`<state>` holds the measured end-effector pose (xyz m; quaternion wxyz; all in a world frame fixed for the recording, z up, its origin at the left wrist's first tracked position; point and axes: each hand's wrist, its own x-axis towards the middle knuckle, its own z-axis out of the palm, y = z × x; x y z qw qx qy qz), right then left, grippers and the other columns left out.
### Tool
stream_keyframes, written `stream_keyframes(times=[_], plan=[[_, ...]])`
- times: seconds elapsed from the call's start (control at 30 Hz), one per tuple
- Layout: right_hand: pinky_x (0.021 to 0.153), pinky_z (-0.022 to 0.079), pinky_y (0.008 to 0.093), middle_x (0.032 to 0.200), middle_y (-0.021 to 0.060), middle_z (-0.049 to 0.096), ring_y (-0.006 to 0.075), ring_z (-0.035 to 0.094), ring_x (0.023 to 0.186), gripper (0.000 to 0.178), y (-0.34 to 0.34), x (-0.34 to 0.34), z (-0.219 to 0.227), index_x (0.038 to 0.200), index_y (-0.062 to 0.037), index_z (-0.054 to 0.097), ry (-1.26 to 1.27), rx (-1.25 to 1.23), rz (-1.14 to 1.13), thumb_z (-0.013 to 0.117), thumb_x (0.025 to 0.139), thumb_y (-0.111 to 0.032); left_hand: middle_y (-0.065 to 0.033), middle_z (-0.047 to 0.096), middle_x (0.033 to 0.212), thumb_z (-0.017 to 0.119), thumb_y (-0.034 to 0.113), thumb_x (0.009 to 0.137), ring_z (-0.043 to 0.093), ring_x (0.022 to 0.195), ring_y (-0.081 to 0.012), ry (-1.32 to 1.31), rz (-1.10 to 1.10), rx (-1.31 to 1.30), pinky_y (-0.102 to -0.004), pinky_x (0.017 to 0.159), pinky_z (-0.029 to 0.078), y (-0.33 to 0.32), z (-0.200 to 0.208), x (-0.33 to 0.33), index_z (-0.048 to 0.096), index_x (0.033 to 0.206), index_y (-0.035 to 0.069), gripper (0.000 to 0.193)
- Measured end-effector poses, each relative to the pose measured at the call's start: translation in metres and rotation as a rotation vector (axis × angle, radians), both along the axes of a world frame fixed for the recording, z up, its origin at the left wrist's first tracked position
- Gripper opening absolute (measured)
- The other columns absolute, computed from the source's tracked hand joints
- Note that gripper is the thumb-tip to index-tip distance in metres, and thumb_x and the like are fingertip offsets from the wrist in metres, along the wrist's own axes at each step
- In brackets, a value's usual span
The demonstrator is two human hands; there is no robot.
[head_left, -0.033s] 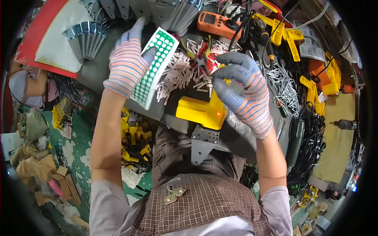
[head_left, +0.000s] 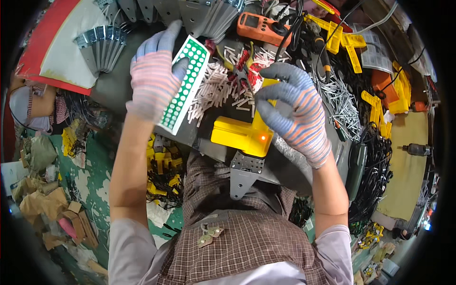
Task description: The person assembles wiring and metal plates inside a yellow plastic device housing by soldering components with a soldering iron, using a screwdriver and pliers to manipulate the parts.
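Observation:
My left hand [head_left: 154, 78], in a striped knit glove with grey fingertips, holds a sheet of round white stickers on green backing [head_left: 186, 88]. Its thumb presses on the sheet's face and its fingers point away from me. My right hand [head_left: 297, 109], gloved alike, is curled over the stem of a yellow T-shaped plastic housing [head_left: 242, 135]. Thumb and index tips come close together; anything between them is too small to make out. A small red light glows on the housing, and a perforated grey metal bracket [head_left: 247, 164] juts from it toward my lap.
Beyond the sheet lie white-sleeved pieces [head_left: 216, 88] and pliers [head_left: 237, 66]. An orange meter [head_left: 261, 28] rests farther back. Metal pins [head_left: 339, 104] and a screwdriver [head_left: 324, 57] are at right, near yellow housings [head_left: 351, 47]. Grey metal brackets [head_left: 102, 45] stand at far left.
My left hand and the sticker sheet have shifted slightly left. My right fingers have moved a little, and more of the housing's yellow stem shows between and above them.

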<state>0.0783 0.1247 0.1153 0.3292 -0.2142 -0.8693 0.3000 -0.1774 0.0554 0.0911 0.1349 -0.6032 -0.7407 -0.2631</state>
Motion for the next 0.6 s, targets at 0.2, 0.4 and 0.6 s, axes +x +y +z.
stream_keyframes(times=[0.2, 0.4, 0.6], plan=[[0.104, 0.038, 0.0486, 0.116, 0.0091, 0.058, 0.0344, 0.048, 0.121, 0.017, 0.013, 0.005, -0.012, 0.082, -0.0116, 0.067, -0.318, 0.309, 0.152, 0.072, 0.068, -0.02, -0.0135, 0.054, 0.12, 0.071, 0.049, 0.073, 0.048, 0.114, -0.0391, -0.186, -0.409, -0.031, -0.0511, 0.1, 0.038, -0.055, -0.027, 0.063, 0.06, 0.117, 0.014, 0.057], [0.114, 0.025, 0.0524, 0.125, 0.0076, 0.055, 0.0335, 0.041, 0.13, 0.024, 0.02, -0.012, -0.024, 0.09, -0.0135, 0.069, -0.51, 0.368, 0.38, 0.072, 0.068, -0.023, -0.0131, 0.051, 0.127, 0.061, 0.062, 0.075, 0.042, 0.122, -0.038, -0.027, -0.348, -0.124, -0.0538, 0.109, 0.025, -0.071, -0.057, 0.078, 0.058, 0.118, 0.015, 0.064], [0.114, 0.024, 0.0515, 0.125, 0.0077, 0.057, 0.0331, 0.042, 0.13, 0.023, 0.032, 0.004, -0.01, 0.088, -0.014, 0.072, -0.544, 0.266, 0.485, 0.067, 0.065, -0.015, -0.0143, 0.051, 0.128, 0.062, 0.061, 0.075, 0.043, 0.122, -0.0386, -0.022, -0.336, -0.135, -0.0522, 0.107, 0.029, -0.068, -0.053, 0.079, 0.06, 0.116, 0.013, 0.064]])
